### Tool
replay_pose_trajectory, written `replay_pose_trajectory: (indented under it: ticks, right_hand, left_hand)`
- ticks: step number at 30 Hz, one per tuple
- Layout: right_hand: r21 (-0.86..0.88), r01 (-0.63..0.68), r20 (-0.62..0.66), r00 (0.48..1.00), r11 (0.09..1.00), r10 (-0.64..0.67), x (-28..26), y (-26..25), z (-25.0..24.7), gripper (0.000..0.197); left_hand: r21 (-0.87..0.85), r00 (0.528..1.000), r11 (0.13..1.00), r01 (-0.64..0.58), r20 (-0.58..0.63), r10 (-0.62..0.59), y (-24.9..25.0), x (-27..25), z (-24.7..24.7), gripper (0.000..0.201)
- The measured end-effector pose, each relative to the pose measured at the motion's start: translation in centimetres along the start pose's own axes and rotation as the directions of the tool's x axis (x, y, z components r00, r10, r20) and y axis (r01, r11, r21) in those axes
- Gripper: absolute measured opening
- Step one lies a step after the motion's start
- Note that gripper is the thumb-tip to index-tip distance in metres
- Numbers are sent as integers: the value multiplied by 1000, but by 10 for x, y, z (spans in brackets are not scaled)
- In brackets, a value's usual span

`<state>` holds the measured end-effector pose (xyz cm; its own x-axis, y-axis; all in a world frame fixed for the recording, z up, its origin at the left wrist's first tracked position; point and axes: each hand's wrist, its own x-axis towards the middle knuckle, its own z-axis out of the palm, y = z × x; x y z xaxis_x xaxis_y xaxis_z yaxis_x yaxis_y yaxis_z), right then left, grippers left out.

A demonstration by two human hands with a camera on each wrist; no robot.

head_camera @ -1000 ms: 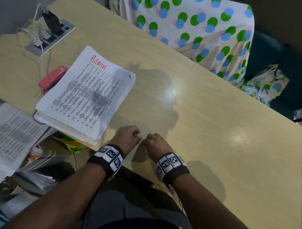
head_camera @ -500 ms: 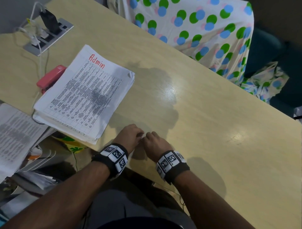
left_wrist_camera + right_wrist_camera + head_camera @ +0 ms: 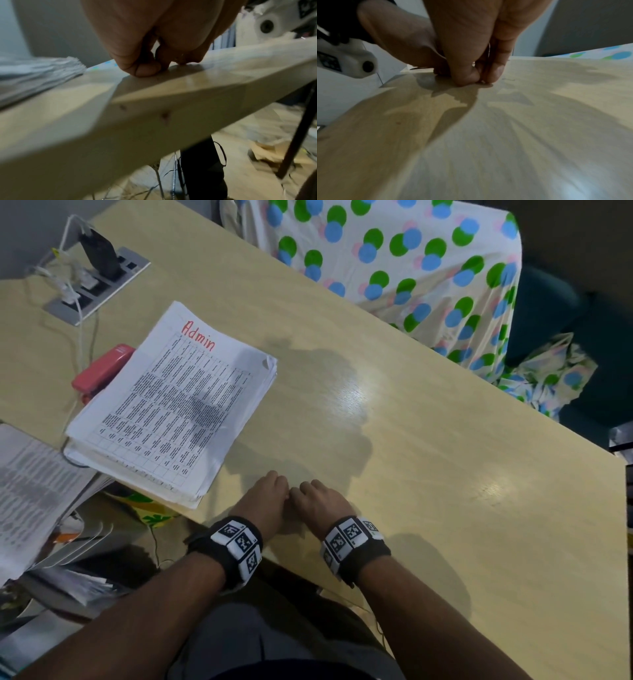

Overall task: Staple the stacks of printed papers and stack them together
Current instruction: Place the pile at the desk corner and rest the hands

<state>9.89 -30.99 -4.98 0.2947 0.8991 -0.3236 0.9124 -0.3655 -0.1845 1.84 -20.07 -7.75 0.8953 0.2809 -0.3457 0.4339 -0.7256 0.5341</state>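
Papers [image 3: 171, 409] wait at ten o'clock while both hands idle at the near edge.

Printed stack marked "Admin" lies untouched on the table [image 3: 428, 474], its far corner overlapping the red stapler [image 3: 102, 369] at nine o'clock of the pile. Left hand [image 3: 265, 496] and right hand [image 3: 320, 501] sit knuckle to knuckle near six o'clock, fingers curled under and pressed on the wood; the right wrist view hints at something tiny between thumb and finger, but I cannot tell what. Stapling, by my read, hasn't begun. Next call: reach towards ten o'clock, free that stapler, square a corner.
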Motion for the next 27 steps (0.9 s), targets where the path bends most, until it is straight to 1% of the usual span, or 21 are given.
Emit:
replay_pose_trajectory:
  ticks: [2,3,5,6,7,8,9,10,11,12,13,16,17,19,20,21,22,23,24,25,27]
  right_hand:
    - [0,-12,11,1000,1000,12,-1,3,4,15]
    - [17,-36,20,999,999,35,-1,3,6,13]
    - [139,-138,51,990,981,132,1,5,7,12]
    - [226,-222,71,975,949,211,1,7,7,14]
    - [316,-314,85,949,896,302,0,12,5,15]
    - [403,-376,88,924,835,373,-3,16,4,17]
    - [481,-408,76,901,776,427,-5,19,4,19]
    - [549,-418,57,883,724,467,-8,21,3,20]
    - [600,-428,59,866,676,496,-11,22,3,18]
    - [627,-434,70,858,647,508,-12,22,2,16]
    - [626,-432,70,860,649,505,-11,22,3,16]
    - [530,-369,40,910,763,412,-11,21,5,20]
    - [501,-328,19,929,801,369,-10,19,5,22]
    - [438,-211,-54,964,874,259,-12,14,5,22]
    - [402,-142,-95,976,905,195,-12,10,6,20]
    - [362,-93,-124,981,927,147,-12,7,9,18]
    - [321,-70,-140,983,945,120,-11,5,12,16]
    - [286,-67,-134,985,956,109,-9,3,14,15]
    - [255,-61,-126,987,965,96,-7,0,16,15]
    - [226,-46,-120,990,973,75,-5,-3,17,16]
    - [171,-4,-70,997,985,16,-1,-14,21,20]
  left_hand:
    - [-119,1000,993,2,-28,-5,-4,-3,1,14]
    - [-174,998,985,15,-51,-24,-6,-6,1,9]
    - [-280,989,958,58,-114,-93,-8,-11,-2,3]
    - [-354,980,931,90,-135,-146,-9,-15,-4,3]
    - [-442,968,886,137,-128,-214,-10,-17,-5,5]
    - [-540,953,819,195,-94,-289,-12,-21,-6,6]
    - [-606,936,757,244,-56,-347,-15,-24,-5,7]
    - [-629,927,729,270,-36,-375,-19,-26,-3,8]
    - [-631,923,721,286,-20,-384,-22,-29,0,8]
    - [-647,923,702,298,8,-384,-25,-31,2,8]
    - [-675,928,675,297,37,-371,-26,-33,2,8]
    - [-761,955,601,243,79,-285,-25,-41,2,15]
    - [-784,963,582,218,78,-257,-26,-44,2,16]
    - [-839,974,512,186,88,-209,-32,-55,2,17]
    - [-860,974,474,190,106,-198,-36,-62,2,18]
    - [-875,970,434,214,139,-198,-40,-69,3,24]
    - [-881,959,397,257,181,-217,-44,-75,4,34]
    - [-871,938,376,315,224,-266,-50,-80,6,44]
    - [-849,904,367,381,259,-340,-56,-83,8,50]
    - [-813,853,355,462,297,-429,-65,-86,11,52]
    - [-730,726,300,614,375,-576,-79,-91,21,45]
